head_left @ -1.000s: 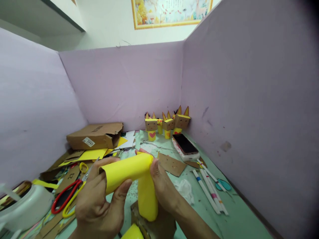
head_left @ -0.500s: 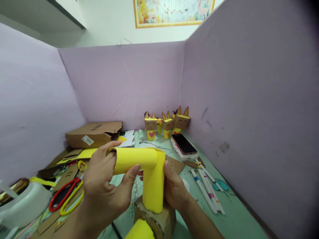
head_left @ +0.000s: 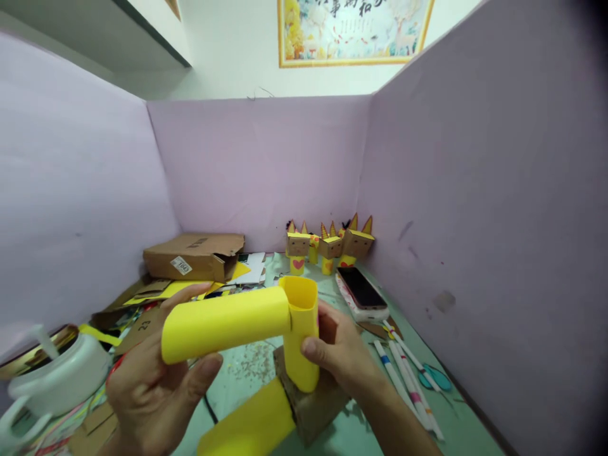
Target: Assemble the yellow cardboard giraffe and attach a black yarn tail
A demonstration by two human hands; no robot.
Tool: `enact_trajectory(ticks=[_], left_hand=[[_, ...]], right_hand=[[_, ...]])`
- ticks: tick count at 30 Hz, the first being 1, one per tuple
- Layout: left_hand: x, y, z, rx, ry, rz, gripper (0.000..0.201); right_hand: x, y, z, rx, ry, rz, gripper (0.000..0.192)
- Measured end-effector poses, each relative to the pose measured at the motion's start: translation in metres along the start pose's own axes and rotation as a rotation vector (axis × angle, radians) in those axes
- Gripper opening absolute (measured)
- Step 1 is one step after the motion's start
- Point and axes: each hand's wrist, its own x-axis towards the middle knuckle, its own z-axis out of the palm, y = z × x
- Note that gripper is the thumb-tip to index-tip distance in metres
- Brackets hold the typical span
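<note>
Two hands work over the green table [head_left: 232,389], between purple walls [head_left: 266,171]; bare tabletop lies beneath, while markers [head_left: 409,386] line the right side. The left hand [head_left: 154,377] holds a level yellow tube [head_left: 225,323], fingers behind, thumb beneath; the right hand [head_left: 339,348] grips an upright yellow tube [head_left: 300,354] joined to it, above a cardboard block [head_left: 313,405]. Since half a second ago, the upright one's open top has come into view. The lower yellow tube [head_left: 251,421] is cut off below; the left fingertips are mostly hidden.
</note>
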Motion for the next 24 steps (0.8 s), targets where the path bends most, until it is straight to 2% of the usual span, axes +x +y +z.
enact_trajectory(ticks=[3,6,8,10,12,14,16,18,21,24], left_hand=[[0.004,-0.007,-0.005,-0.094,-0.026,-0.050,0.029],[0.011,-0.015,-0.002,-0.459,-0.024,-0.279,0.034],[0.014,-0.023,0.002,-0.692,0.101,-0.436,0.032],[0.015,-0.032,0.007,-0.833,0.311,-0.582,0.027],[0.014,-0.042,0.010,-0.861,0.498,-0.717,0.024],[0.011,-0.053,0.009,-0.783,0.588,-0.838,0.022],[0.006,-0.065,0.003,-0.626,0.558,-0.936,0.024],[0.001,-0.077,-0.006,-0.455,0.456,-0.950,0.032],[-0.002,-0.094,-0.017,-0.228,0.241,-0.775,0.048],[0.007,-0.108,-0.019,-0.045,0.052,-0.571,0.060]], right_hand=[[0.013,-0.016,-0.003,-0.127,0.015,0.000,0.049],[0.027,-0.032,-0.003,-0.210,0.005,0.046,0.051],[0.034,-0.040,-0.001,-0.322,0.003,0.075,0.049],[0.041,-0.045,0.003,-0.465,0.002,0.078,0.045],[0.047,-0.048,0.008,-0.575,-0.007,0.076,0.044],[0.055,-0.051,0.011,-0.674,-0.042,0.082,0.043],[0.067,-0.052,0.014,-0.808,-0.091,0.091,0.043],[0.081,-0.050,0.017,-0.973,-0.157,0.093,0.040],[0.106,-0.040,0.024,-1.183,-0.282,0.071,0.027],[0.129,-0.024,0.031,-1.283,-0.410,0.042,0.020]])
